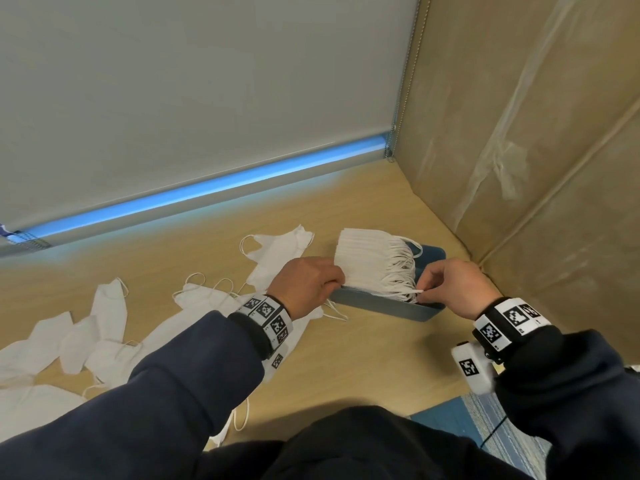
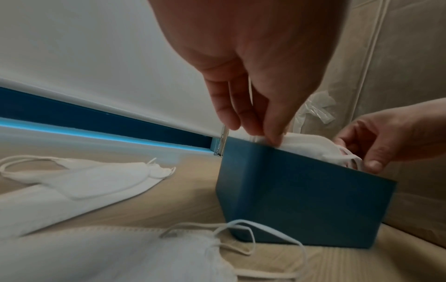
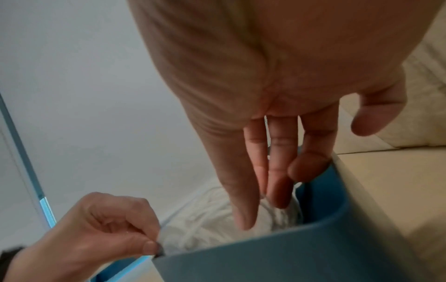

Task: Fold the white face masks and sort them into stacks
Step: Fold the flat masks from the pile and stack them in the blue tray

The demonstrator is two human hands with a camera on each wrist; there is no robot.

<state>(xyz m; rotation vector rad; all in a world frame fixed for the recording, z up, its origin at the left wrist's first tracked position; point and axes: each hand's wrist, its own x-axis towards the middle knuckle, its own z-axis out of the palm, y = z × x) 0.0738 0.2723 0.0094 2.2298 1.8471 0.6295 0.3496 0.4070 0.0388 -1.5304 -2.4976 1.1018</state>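
Note:
A blue box (image 1: 381, 302) stands on the wooden table and holds a row of folded white masks (image 1: 370, 258) on edge, ear loops to the right. My left hand (image 1: 337, 282) pinches the nearest mask's left edge at the box's corner; the left wrist view shows the fingertips (image 2: 272, 137) on that mask (image 2: 311, 147) above the box wall (image 2: 301, 200). My right hand (image 1: 427, 292) pinches an ear loop at the right end. In the right wrist view its fingers (image 3: 277, 190) reach down into the box (image 3: 289, 253) among the loops (image 3: 205, 219).
Several loose unfolded masks (image 1: 104, 327) lie across the table's left half, one more (image 1: 273, 251) behind my left hand. A cardboard wall (image 1: 536, 168) closes the right side just behind the box. A grey roller blind (image 1: 207, 98) hangs at the back.

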